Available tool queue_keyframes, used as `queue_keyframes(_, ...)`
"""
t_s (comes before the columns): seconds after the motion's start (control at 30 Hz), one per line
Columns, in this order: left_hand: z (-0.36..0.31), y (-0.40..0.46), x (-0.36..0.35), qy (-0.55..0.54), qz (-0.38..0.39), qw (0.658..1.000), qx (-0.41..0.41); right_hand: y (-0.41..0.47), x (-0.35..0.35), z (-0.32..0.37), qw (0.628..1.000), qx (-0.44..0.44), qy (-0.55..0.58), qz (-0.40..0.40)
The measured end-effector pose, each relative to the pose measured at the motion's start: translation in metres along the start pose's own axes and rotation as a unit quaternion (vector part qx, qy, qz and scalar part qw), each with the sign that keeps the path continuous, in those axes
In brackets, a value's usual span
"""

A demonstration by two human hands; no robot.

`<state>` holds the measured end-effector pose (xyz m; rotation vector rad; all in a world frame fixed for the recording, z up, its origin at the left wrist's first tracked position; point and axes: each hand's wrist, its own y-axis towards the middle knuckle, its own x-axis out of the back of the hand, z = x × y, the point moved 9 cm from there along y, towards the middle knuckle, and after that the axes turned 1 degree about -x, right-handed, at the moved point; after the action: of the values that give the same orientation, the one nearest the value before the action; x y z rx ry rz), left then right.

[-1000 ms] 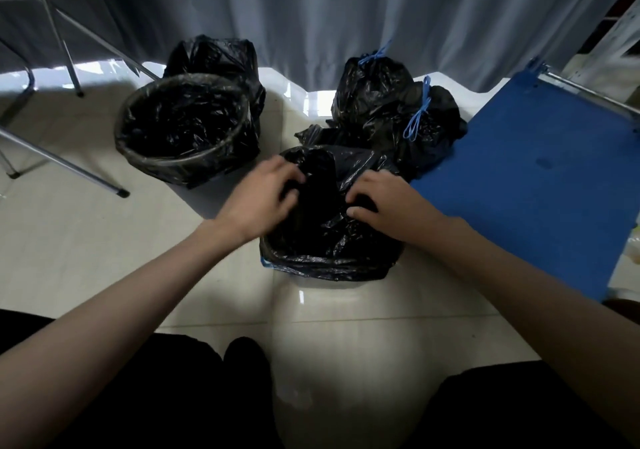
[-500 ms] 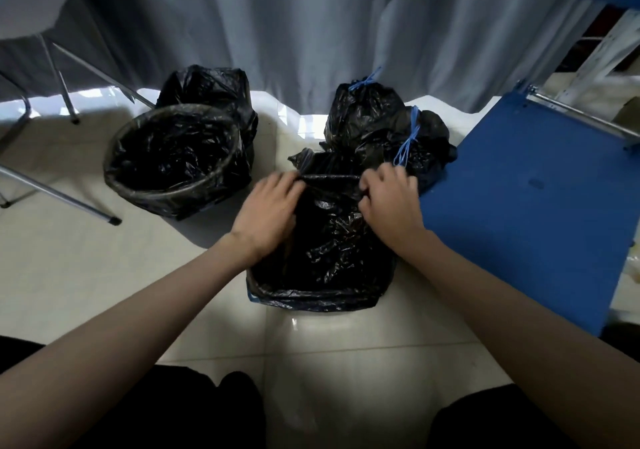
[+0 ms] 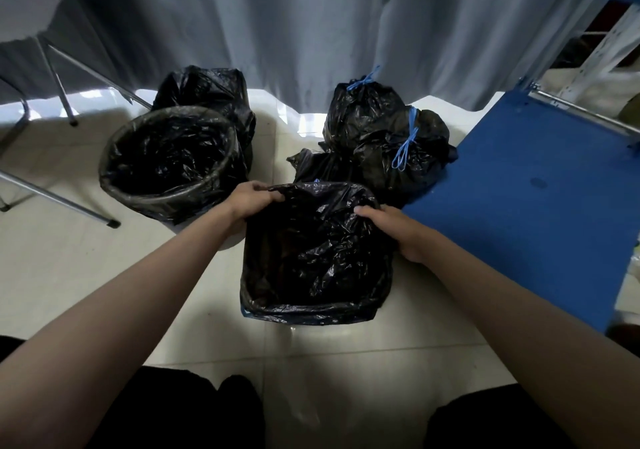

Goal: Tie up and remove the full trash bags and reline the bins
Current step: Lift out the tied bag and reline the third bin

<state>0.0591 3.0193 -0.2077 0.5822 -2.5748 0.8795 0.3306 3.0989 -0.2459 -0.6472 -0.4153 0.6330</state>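
Two hands that had been bunched together over the middle now gripped the crinkled black plastic liner [image 3: 313, 251] apart, our left hand [image 3: 251, 196] and right hand [image 3: 398, 228] stretching it across the square bin's far rim [image 3: 322, 187], so we judged relining nearly finished.

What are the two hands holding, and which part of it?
Both grip the black bin liner by its top edge: left hand at the far-left corner, right hand on the right side.
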Motion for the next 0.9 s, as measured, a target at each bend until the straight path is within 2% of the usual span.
queue_keyframes(0.1, -0.003, -0.015, 0.018, 0.169, -0.053, 0.983, -0.050, -0.005, -0.001, 0.000, 0.996, 0.016, 0.072, 0.040)
queue_keyframes(0.17, 0.001, -0.026, 0.024, 0.224, -0.075, 0.970, -0.063, -0.008, 0.008, -0.010, 0.996, 0.008, 0.088, -0.002)
queue_keyframes(0.27, 0.002, -0.036, 0.021, 0.254, -0.085, 0.960, -0.078, -0.012, 0.028, -0.034, 0.993, -0.024, -0.047, -0.108)
queue_keyframes(0.33, -0.002, -0.038, 0.018, 0.277, -0.098, 0.952, -0.087, -0.018, 0.024, -0.047, 0.989, -0.042, -0.109, -0.093)
queue_keyframes(0.4, -0.003, -0.035, 0.016, 0.292, -0.111, 0.946, -0.087, -0.024, 0.019, -0.042, 0.986, -0.018, -0.138, -0.093)
queue_keyframes(0.5, -0.004, -0.028, 0.014, 0.326, -0.115, 0.935, -0.080, -0.029, 0.025, -0.014, 0.975, 0.053, -0.150, -0.155)
queue_keyframes(0.63, -0.010, -0.020, 0.013, 0.354, -0.109, 0.925, -0.082, -0.031, 0.025, -0.004, 0.957, 0.081, -0.209, -0.184)
queue_keyframes(0.73, -0.016, -0.016, 0.013, 0.373, -0.100, 0.919, -0.078, -0.025, 0.021, -0.011, 0.955, 0.087, -0.220, -0.178)
queue_keyframes(0.8, -0.021, -0.017, 0.013, 0.391, -0.099, 0.912, -0.076, -0.024, 0.020, -0.013, 0.964, 0.095, -0.182, -0.171)
queue_keyframes(0.9, -0.041, -0.026, 0.005, 0.427, -0.134, 0.883, -0.144, -0.025, 0.016, -0.014, 0.981, 0.089, -0.090, -0.147)
